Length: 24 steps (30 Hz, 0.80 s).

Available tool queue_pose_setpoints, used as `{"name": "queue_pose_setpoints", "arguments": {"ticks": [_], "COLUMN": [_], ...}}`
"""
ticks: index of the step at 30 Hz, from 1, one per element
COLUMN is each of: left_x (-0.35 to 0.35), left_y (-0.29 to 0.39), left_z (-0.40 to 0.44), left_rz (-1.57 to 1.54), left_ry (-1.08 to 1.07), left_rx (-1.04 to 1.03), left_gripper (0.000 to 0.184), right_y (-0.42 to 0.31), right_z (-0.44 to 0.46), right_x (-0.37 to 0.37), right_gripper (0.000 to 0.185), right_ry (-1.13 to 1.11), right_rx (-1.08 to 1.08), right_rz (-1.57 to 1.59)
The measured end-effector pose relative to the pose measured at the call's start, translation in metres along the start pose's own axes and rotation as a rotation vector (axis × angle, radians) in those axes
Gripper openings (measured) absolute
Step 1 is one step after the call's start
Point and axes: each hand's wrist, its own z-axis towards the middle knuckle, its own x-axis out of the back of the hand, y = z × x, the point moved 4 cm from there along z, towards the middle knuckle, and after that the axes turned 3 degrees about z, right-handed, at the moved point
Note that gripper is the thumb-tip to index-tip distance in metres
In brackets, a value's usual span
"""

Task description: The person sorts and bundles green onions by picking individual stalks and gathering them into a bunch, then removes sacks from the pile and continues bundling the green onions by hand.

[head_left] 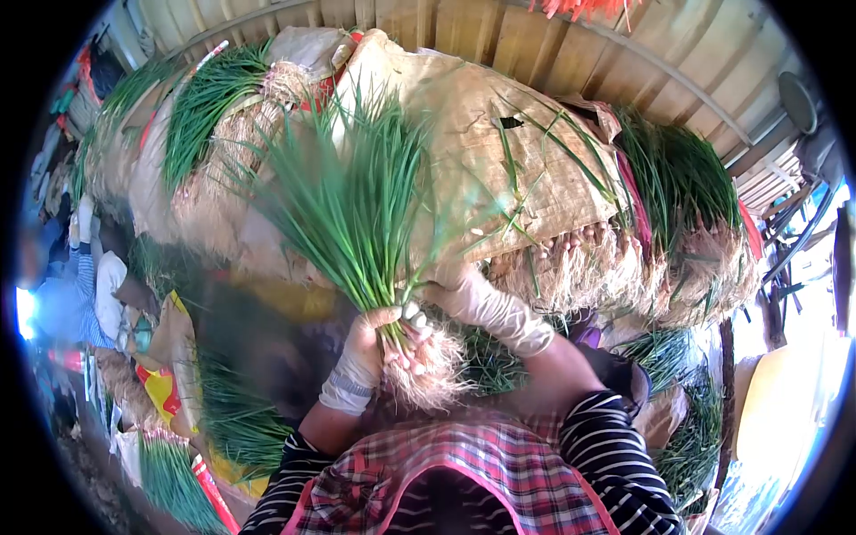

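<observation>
My left hand (359,353), in a pale glove, is wrapped round a bunch of spring onions (370,218) at the base of the leaves. The long green leaves fan upward, while the pinkish-white bulbs and tangled roots (426,364) hang below the grip. Just right of the stems is my right hand (464,299), also gloved, its fingertips close to the lower leaves. Those fingers are blurred and partly hidden, so their grip is unclear. Behind both hands, a brown woven sack (464,152) lies over a heap of more spring onions (557,263).
More bunches are heaped at the right (687,196) and upper left (214,116). Loose green leaves (241,419) lie low on the left, and cut leaves (687,437) on the right. A corrugated wall (499,36) stands behind. At the far left, a striped sleeve (86,290) shows.
</observation>
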Motion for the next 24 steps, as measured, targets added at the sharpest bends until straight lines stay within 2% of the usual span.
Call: {"name": "queue_pose_setpoints", "arguments": {"ticks": [2,3,4,6,7,8,10,11,12,14,16,17,19,20,22,24], "left_x": [-0.009,-0.026,-0.035,-0.050,-0.060,-0.063,-0.069,-0.074,-0.078,-0.079,-0.075,-0.073,-0.071,-0.071,-0.072,-0.071], "left_y": [0.004,0.008,0.011,0.021,0.026,0.034,0.049,0.055,0.061,0.072,0.076,0.077,0.077,0.075,0.073,0.070], "left_z": [-0.002,-0.010,-0.015,-0.026,-0.034,-0.041,-0.049,-0.051,-0.054,-0.058,-0.056,-0.053,-0.045,-0.041,-0.035,-0.031], "left_rz": [-0.039,-0.064,-0.068,-0.002,-0.013,0.012,0.040,0.030,0.023,0.048,0.081,0.139,0.120,0.105,0.044,-0.024], "left_ry": [-0.149,-0.252,-0.330,-0.361,-0.393,-0.438,-0.580,-0.658,-0.735,-0.760,-0.847,-0.860,-0.893,-0.910,-0.938,-1.006], "left_rx": [-0.078,-0.009,-0.044,-0.187,-0.202,-0.225,-0.328,-0.341,-0.354,-0.366,-0.378,-0.413,-0.408,-0.404,-0.372,-0.339], "left_gripper": [0.017,0.016,0.019,0.027,0.033,0.034,0.031,0.030,0.029,0.030,0.029,0.024,0.021,0.020,0.016,0.019], "right_y": [0.068,0.059,0.050,0.070,0.060,0.063,0.151,0.137,0.152,0.177,0.176,0.132,0.121,0.101,0.070,0.047], "right_z": [0.003,-0.010,-0.026,-0.024,-0.028,-0.026,-0.018,-0.028,-0.027,-0.006,0.048,0.071,0.125,0.140,0.142,0.101], "right_x": [0.060,0.092,0.122,0.149,0.163,0.188,0.256,0.276,0.286,0.291,0.256,0.227,0.176,0.140,0.058,-0.025], "right_gripper": [0.021,0.015,0.012,0.023,0.036,0.048,0.066,0.069,0.073,0.071,0.065,0.059,0.056,0.048,0.047,0.047], "right_ry": [0.233,0.454,0.704,0.417,0.307,0.328,0.530,0.667,0.764,0.742,0.597,0.713,0.571,0.585,0.356,-0.030], "right_rx": [-0.115,-0.145,-0.080,-0.411,-0.195,-0.419,-0.416,-0.491,-0.627,-0.993,-0.729,-0.499,-0.323,-0.115,0.096,0.210], "right_rz": [-0.040,0.386,0.804,0.092,-0.109,-0.291,-0.881,-0.843,-0.835,-0.632,-0.596,-0.663,-0.302,-0.526,-0.518,-0.429]}}
